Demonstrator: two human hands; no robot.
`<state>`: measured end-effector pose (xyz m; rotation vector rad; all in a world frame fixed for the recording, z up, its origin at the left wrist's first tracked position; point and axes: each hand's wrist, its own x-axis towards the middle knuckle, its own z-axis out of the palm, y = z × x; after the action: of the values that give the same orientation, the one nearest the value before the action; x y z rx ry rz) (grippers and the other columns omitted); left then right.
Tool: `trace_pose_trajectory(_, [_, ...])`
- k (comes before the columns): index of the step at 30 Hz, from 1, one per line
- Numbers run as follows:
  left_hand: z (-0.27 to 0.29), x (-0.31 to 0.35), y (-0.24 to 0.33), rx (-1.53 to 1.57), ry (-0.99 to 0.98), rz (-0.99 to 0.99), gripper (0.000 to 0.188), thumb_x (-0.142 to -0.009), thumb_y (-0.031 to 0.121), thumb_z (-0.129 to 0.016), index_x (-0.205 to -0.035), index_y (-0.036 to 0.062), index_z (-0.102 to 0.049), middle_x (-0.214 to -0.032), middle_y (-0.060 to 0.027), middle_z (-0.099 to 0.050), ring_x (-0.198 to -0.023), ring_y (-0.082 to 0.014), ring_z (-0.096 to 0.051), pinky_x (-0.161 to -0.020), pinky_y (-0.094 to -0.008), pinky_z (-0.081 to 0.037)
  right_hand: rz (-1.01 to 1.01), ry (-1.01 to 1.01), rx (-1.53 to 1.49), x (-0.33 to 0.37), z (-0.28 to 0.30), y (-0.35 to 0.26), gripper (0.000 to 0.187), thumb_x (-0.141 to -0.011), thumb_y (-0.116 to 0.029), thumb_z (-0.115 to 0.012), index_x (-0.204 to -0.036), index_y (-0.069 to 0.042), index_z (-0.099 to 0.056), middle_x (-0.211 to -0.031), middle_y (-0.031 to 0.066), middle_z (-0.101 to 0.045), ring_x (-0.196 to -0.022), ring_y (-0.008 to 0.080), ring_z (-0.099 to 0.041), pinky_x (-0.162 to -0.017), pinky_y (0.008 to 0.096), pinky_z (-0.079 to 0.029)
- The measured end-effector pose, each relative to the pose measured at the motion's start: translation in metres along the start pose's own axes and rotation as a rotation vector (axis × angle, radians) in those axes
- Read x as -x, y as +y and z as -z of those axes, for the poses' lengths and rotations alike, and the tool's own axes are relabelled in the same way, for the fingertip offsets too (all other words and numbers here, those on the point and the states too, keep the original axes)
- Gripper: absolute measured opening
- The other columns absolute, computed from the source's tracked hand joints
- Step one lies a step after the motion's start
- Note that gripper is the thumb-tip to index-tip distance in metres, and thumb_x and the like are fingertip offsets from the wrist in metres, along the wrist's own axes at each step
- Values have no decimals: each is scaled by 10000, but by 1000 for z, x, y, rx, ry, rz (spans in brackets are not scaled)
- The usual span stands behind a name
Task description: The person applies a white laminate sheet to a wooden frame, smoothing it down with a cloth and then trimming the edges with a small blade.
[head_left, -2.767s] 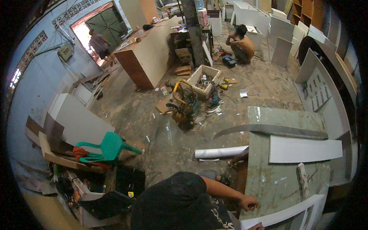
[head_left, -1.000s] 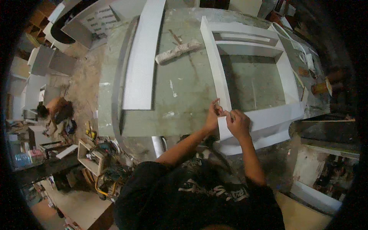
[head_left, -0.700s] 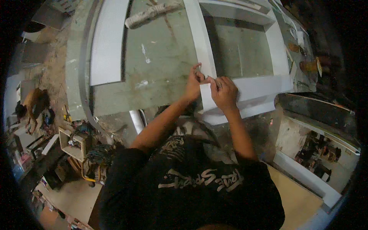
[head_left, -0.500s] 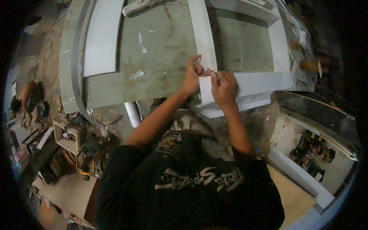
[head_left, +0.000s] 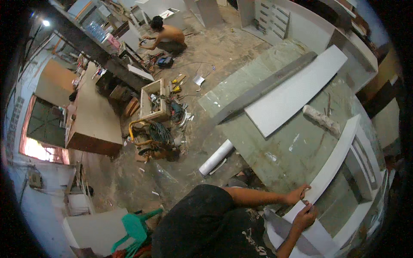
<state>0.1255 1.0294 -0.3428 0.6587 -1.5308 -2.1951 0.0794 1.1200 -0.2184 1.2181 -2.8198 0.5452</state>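
Observation:
My left hand (head_left: 297,195) is closed, its fingers curled at the corner where a white crosspiece of a frame (head_left: 336,155) meets the near rail. Just beside it, my right hand (head_left: 306,216) is closed over the end of the white near rail (head_left: 322,239). Whatever is pinched in either hand is too small or hidden to name. The frame lies on a grey-green worktable (head_left: 282,148). A loose white panel (head_left: 297,92) and a long grey strip (head_left: 269,81) lie farther across it, with a pale rolled bundle (head_left: 322,120) close to the frame.
A white tube (head_left: 216,157) lies on the floor beside the table. Farther left are an open crate (head_left: 161,103), coiled cable (head_left: 160,135), a long cabinet (head_left: 92,124) and a green plastic chair (head_left: 135,228). Another person (head_left: 170,36) squats at the far side among tools.
The view has swung left and up, so the table now appears at the right and the room shows. Both hands stay at the same frame corner.

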Motion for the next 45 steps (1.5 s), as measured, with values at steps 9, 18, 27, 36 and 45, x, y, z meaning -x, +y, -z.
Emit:
trace_pose_trajectory(9, [-7, -15, -51, -19, 15, -24, 768, -824, 331, -764, -1407, 59, -344, -841, -3, -414, -754, -135, -388, -687, -277, -368, 130, 59, -108, 1, -13, 22, 274, -977, -181, -496, -851, 11, -645, -846, 188, -640, -814, 392, -593, -724, 477, -451])
trace_pose_trajectory(18, [-12, -13, -55, 98, 63, -90, 735, -853, 257, -723, -1421, 43, -308, -827, -5, -428, -744, -131, -415, -696, -273, -376, 81, 49, -47, -2, -11, 23, 281, -970, -190, -503, -837, 3, -658, -822, 191, -649, -785, 392, -600, -713, 476, -454])
trace_pose_trajectory(27, [-11, -6, -37, 124, 33, -9, 740, -834, 141, -639, -1457, 6, -264, -865, -7, -416, -822, -142, -419, -805, -300, -400, 22, -33, -153, -4, 7, 0, 283, -957, -214, -520, -830, 2, -652, -805, 198, -650, -770, 395, -608, -693, 484, -451])
trace_pose_trajectory(36, [-12, -3, -41, 73, 63, -92, 651, -862, 149, -606, -1431, 31, -312, -870, -26, -425, -824, -160, -435, -770, -302, -389, 40, 22, -121, -3, -4, 13, 297, -966, -213, -518, -838, -13, -697, -843, 157, -688, -810, 346, -635, -750, 455, -480])
trace_pose_trajectory(45, [-27, -14, -71, 92, 112, -60, 703, -856, 263, -719, -1428, 115, -339, -871, -4, -451, -788, -135, -447, -727, -284, -408, 220, 190, -26, -1, -4, 14, 411, -996, -363, -487, -721, -137, -695, -640, 86, -615, -513, 262, -524, -483, 420, -406])
